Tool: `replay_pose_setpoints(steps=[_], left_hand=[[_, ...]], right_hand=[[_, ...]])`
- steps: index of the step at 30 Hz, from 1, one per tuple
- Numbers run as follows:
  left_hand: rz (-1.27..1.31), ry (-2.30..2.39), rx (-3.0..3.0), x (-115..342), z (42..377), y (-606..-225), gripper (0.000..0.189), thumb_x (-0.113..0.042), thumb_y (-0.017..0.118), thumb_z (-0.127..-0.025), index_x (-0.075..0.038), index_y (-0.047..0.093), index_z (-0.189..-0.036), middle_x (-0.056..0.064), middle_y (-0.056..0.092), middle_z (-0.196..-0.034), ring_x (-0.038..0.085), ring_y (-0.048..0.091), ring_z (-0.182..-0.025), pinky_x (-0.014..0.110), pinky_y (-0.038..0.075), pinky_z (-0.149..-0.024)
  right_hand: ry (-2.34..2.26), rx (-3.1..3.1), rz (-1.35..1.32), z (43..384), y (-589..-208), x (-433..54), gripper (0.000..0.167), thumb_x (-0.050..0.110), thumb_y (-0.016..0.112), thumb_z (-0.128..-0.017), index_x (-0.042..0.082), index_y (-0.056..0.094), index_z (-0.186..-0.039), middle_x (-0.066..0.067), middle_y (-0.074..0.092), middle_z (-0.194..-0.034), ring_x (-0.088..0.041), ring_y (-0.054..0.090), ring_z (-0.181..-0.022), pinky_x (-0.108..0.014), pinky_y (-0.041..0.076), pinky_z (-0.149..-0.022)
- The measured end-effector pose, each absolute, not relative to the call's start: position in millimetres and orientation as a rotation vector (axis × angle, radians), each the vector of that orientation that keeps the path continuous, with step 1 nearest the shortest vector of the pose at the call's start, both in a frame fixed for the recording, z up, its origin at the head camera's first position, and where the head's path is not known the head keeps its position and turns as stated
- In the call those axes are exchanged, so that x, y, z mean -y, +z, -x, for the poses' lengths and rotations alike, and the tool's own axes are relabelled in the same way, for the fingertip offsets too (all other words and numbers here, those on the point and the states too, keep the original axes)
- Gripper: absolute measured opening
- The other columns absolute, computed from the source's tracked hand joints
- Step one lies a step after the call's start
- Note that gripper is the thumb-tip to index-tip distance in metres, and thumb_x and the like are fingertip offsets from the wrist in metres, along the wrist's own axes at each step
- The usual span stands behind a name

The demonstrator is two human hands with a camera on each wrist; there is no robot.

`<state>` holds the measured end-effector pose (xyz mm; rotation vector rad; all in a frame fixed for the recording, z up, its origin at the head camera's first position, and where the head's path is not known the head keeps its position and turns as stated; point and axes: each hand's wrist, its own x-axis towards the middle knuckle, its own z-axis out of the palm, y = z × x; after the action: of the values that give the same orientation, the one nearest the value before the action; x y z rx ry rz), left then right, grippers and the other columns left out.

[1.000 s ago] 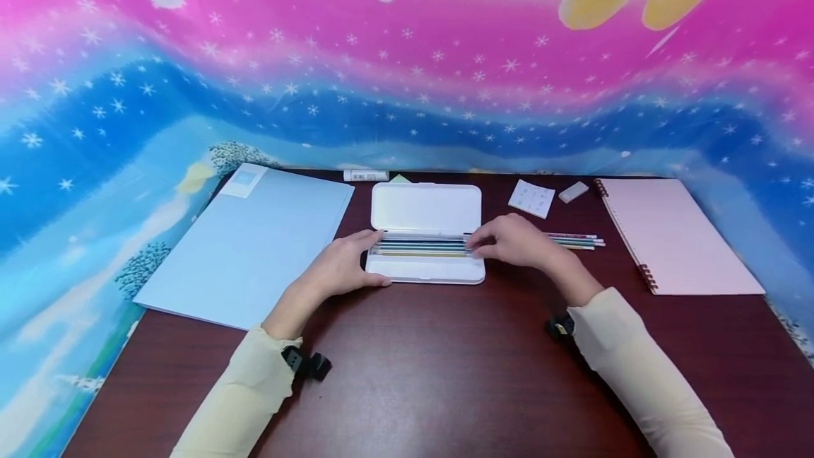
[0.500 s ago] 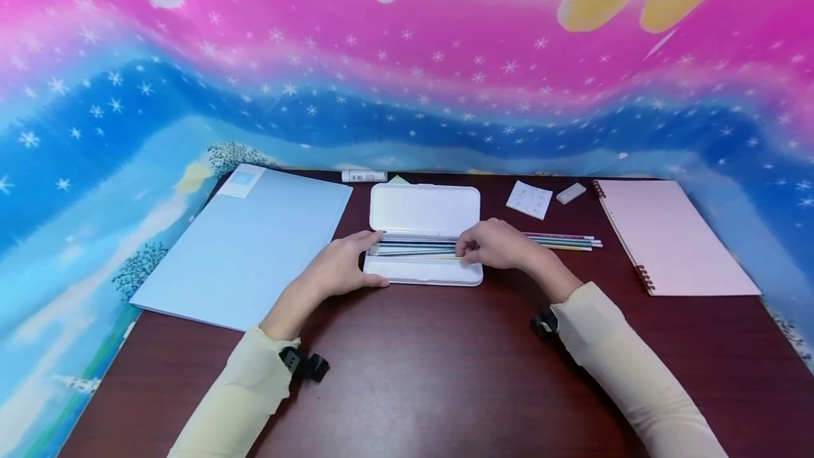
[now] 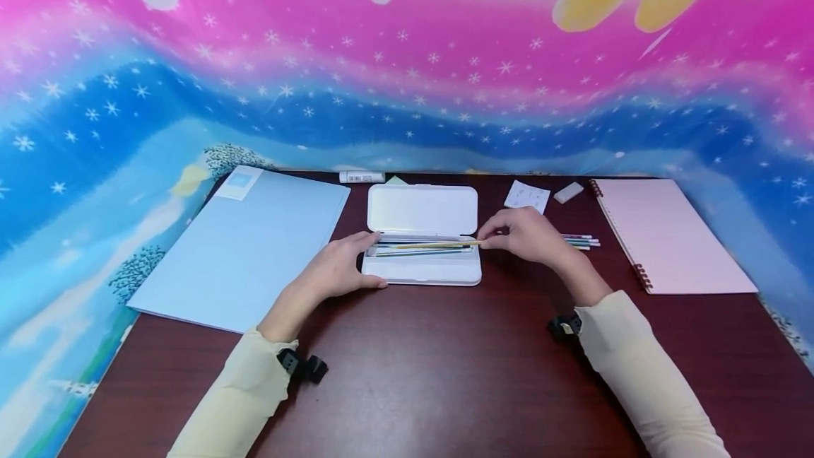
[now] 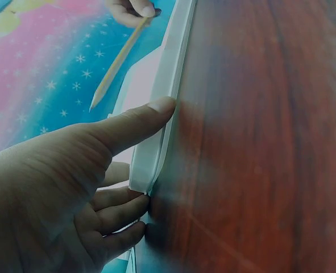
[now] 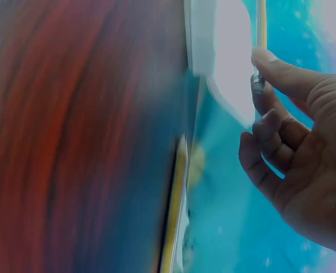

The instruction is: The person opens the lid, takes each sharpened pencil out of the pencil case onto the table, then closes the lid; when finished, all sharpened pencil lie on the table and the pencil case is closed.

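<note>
A white pencil case (image 3: 422, 273) stands with its lid up at the middle of the table, several pencils (image 3: 420, 254) lying inside. My left hand (image 3: 337, 268) holds the case's left end; in the left wrist view the thumb (image 4: 139, 124) lies along the front side and the fingers are at the end. My right hand (image 3: 528, 235) pinches a yellow pencil (image 5: 262, 25) near its eraser end, between thumb and forefinger. That pencil is raised over the case, its sharpened tip toward the left. More pencils (image 3: 584, 241) lie on the table to the right, partly hidden behind the right hand.
At left lies a large light-blue folder (image 3: 254, 246). A pink spiral notebook (image 3: 680, 239) lies at right. Along the back are a white tube (image 3: 362, 177), a small white printed paper square (image 3: 526, 196) and an eraser (image 3: 569, 193). A patterned cloth (image 3: 407, 76) hangs behind the table.
The right hand reached into the case, took hold of the yellow pencil and lifted it, moving back to the right. The pencils left inside have shifted. The left hand stays at the case.
</note>
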<state>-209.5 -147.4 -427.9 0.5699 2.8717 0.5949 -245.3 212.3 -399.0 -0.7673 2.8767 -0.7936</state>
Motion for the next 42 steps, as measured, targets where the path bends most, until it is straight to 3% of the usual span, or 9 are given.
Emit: replay_pose_setpoints(steps=[8, 15, 22, 30, 42], left_hand=[[-0.569, 0.592, -2.871, 148.2, 209.4, -427.1, 0.096, -0.052, 0.082, -0.08, -0.013, 0.039, -0.157, 0.014, 0.046, -0.157, 0.034, 0.05, -0.14, 0.051, 0.042, -0.114], [-0.547, 0.602, -2.862, 148.0, 208.2, -426.6, 0.096, -0.052, 0.082, -0.08, -0.014, 0.039, -0.157, 0.015, 0.045, -0.158, 0.035, 0.049, -0.141, 0.052, 0.042, -0.114], [-0.548, 0.6, -2.871, 146.3, 209.3, -427.0, 0.096, -0.053, 0.082, -0.08, -0.015, 0.039, -0.158, 0.014, 0.045, -0.158, 0.034, 0.05, -0.14, 0.051, 0.043, -0.113], [-0.537, 0.603, -2.868, 146.0, 209.0, -426.6, 0.096, -0.053, 0.082, -0.08, -0.015, 0.039, -0.158, 0.014, 0.045, -0.158, 0.034, 0.05, -0.139, 0.052, 0.043, -0.113], [-0.545, 0.604, -2.865, 145.4, 208.4, -426.3, 0.096, -0.052, 0.082, -0.08, -0.015, 0.039, -0.158, 0.014, 0.045, -0.158, 0.033, 0.05, -0.14, 0.051, 0.043, -0.113]], right_hand=[[-0.873, -3.011, 0.694, 242.8, -397.1, -259.3, 0.008, 0.018, 0.081, -0.087, 0.021, 0.084, -0.094, 0.0, 0.078, -0.092, -0.017, 0.065, -0.083, -0.032, 0.049, -0.073], [-0.889, -3.005, 0.563, 239.0, -398.5, -295.3, 0.009, 0.022, 0.075, -0.093, 0.025, 0.083, -0.096, -0.002, 0.077, -0.098, -0.021, 0.067, -0.096, -0.038, 0.052, -0.083], [-0.84, -3.038, 0.459, 232.9, -400.0, -324.0, 0.01, 0.026, 0.074, -0.093, 0.024, 0.083, -0.098, -0.003, 0.077, -0.102, -0.021, 0.064, -0.096, -0.028, 0.05, -0.079], [-0.826, -2.984, 0.307, 227.6, -403.6, -352.6, 0.015, 0.031, 0.073, -0.094, 0.022, 0.083, -0.101, -0.005, 0.077, -0.101, -0.023, 0.065, -0.096, -0.033, 0.05, -0.08], [-0.78, -2.947, 0.173, 220.7, -410.3, -385.1, 0.022, 0.037, 0.072, -0.094, 0.02, 0.083, -0.102, -0.012, 0.077, -0.11, -0.033, 0.064, -0.109, -0.044, 0.05, -0.089]])
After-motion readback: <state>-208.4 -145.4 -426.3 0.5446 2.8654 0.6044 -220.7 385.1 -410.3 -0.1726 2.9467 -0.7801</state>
